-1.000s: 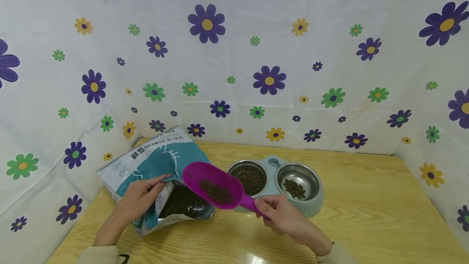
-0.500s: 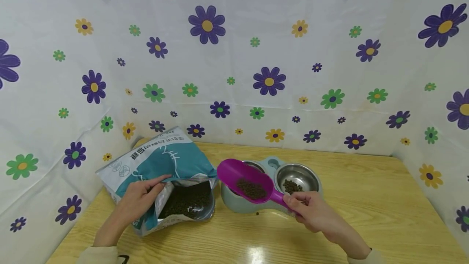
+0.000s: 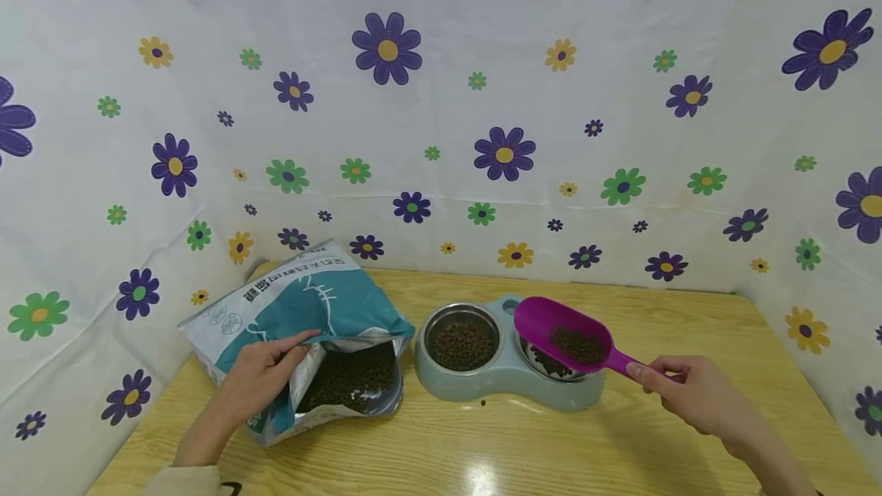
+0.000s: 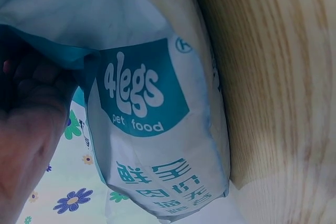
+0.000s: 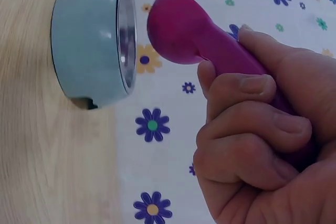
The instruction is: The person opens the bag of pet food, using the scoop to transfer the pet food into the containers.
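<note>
My right hand (image 3: 710,400) grips the handle of a magenta scoop (image 3: 544,318) with brown kibble (image 3: 577,344) in it. The scoop hangs over the right steel bowl of a pale blue double pet bowl (image 3: 506,381), hiding much of that bowl. In the right wrist view, fingers (image 5: 247,153) curl round the scoop (image 5: 181,24) handle, above the bowl stand (image 5: 86,35). My left hand (image 3: 258,377) holds the upper edge of the opened pet food bag (image 3: 358,301), which lies on its side. In the left wrist view, the bag (image 4: 152,156) partly hides the left hand (image 4: 31,129).
Kibble (image 3: 463,347) lies in the left bowl, and more (image 3: 354,380) shows inside the bag's mouth. One loose piece (image 3: 483,403) sits on the wooden table (image 3: 551,450) in front of the stand. A flower-print sheet (image 3: 427,98) encloses the table's back and sides.
My right hand has carried the loaded scoop rightward from the bag's mouth, past the left bowl, to above the right bowl. The left hand and the bag have hardly moved.
</note>
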`<state>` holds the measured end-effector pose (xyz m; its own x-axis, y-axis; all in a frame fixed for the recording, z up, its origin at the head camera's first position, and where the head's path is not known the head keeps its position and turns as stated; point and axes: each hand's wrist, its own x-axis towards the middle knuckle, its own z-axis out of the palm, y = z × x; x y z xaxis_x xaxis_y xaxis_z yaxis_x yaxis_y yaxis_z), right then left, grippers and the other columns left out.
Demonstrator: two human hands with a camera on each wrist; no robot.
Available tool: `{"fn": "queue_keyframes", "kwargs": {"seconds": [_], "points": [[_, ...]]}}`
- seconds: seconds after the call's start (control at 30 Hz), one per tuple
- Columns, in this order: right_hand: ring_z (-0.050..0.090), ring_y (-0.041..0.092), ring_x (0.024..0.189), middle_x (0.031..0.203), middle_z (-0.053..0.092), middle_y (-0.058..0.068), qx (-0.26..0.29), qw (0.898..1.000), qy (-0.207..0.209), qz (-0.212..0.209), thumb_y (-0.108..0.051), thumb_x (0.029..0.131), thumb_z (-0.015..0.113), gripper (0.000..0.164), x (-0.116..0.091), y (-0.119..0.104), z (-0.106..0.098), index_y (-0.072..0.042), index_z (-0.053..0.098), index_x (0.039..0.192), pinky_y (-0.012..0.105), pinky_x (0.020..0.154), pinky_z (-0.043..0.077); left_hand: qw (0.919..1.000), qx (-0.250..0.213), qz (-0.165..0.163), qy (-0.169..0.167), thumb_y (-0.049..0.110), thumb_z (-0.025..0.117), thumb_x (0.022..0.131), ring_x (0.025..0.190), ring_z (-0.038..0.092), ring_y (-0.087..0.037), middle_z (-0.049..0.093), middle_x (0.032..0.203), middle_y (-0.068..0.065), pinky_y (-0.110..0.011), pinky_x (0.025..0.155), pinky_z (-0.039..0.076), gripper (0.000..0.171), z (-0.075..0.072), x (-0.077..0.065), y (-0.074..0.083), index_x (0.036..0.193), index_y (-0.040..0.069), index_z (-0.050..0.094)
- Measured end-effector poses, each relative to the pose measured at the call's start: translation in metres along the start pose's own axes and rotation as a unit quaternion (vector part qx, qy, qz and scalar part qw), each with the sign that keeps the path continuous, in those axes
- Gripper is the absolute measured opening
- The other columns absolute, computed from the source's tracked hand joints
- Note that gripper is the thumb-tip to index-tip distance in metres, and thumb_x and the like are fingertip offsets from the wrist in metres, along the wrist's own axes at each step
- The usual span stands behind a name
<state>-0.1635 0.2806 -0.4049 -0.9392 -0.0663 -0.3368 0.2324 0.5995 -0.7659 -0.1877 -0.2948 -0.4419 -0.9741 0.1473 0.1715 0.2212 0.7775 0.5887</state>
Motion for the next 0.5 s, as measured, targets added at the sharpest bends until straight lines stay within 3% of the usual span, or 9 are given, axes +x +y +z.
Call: {"fn": "queue_keyframes", "kwargs": {"seconds": [0.27,0.5], "points": [[0.043,0.016,0.067,0.07,0.05,-0.001,-0.095,0.994,0.038,0.025,-0.061,0.095,0.062,0.061,0.0,0.002,-0.011,-0.004,0.073,0.11,0.029,0.055,0.033,1.0,-0.003,-0.001,0.002,0.023,0.047,0.109,0.042,0.019,-0.002,0.03,0.049,0.011,-0.025,0.041,0.028,0.035,0.0,-0.001,-0.001,0.137,0.017,0.069],[0.045,0.017,0.074,0.076,0.056,0.001,-0.15,0.987,0.066,0.006,-0.061,0.096,0.062,0.061,0.001,-0.002,-0.015,-0.003,0.075,0.108,0.03,0.058,0.034,1.0,-0.007,-0.006,0.0,0.025,0.047,0.11,0.042,0.02,-0.002,0.031,0.049,0.012,-0.025,0.041,0.028,0.035,0.0,-0.001,0.0,0.137,0.018,0.068]]}}
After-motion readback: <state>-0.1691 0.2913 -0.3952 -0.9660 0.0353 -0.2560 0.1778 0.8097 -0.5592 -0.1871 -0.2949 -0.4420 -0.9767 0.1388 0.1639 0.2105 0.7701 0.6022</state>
